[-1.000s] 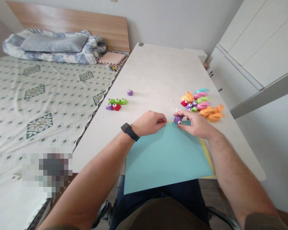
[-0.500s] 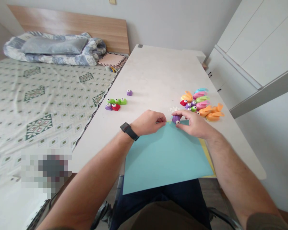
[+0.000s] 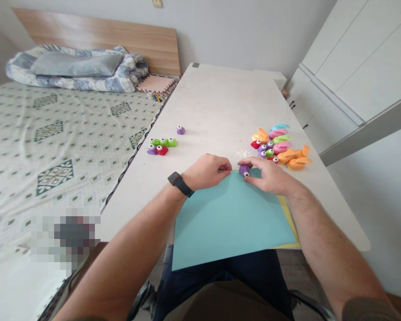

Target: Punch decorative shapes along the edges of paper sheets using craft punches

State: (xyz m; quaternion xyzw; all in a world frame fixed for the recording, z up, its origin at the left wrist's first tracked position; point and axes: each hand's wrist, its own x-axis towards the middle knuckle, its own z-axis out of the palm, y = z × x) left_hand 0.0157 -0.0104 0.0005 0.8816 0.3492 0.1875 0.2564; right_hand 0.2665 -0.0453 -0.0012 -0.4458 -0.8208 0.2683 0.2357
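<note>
My right hand (image 3: 262, 173) holds a small purple craft punch (image 3: 243, 170) between thumb and fingers, at the far edge of a light blue sheet of paper (image 3: 234, 218). Close on its left, my left hand (image 3: 211, 171) has its fingers pinched at the same edge, apparently on the paper. The blue sheet reaches over the table's near edge above my lap. Part of a yellow sheet (image 3: 288, 223) shows from underneath on the right. Small white paper cut-outs (image 3: 242, 154) lie just beyond my right hand.
On the right of the white table (image 3: 217, 102) are several small punches and lever punches (image 3: 296, 164) in orange, pink, green and blue. More small punches (image 3: 162, 145) sit at the left, one purple punch (image 3: 181, 130) apart. A bed (image 3: 87, 116) adjoins the left side.
My right hand and the purple punch have shifted slightly toward me and left along the paper's edge. My left hand stays where it was.
</note>
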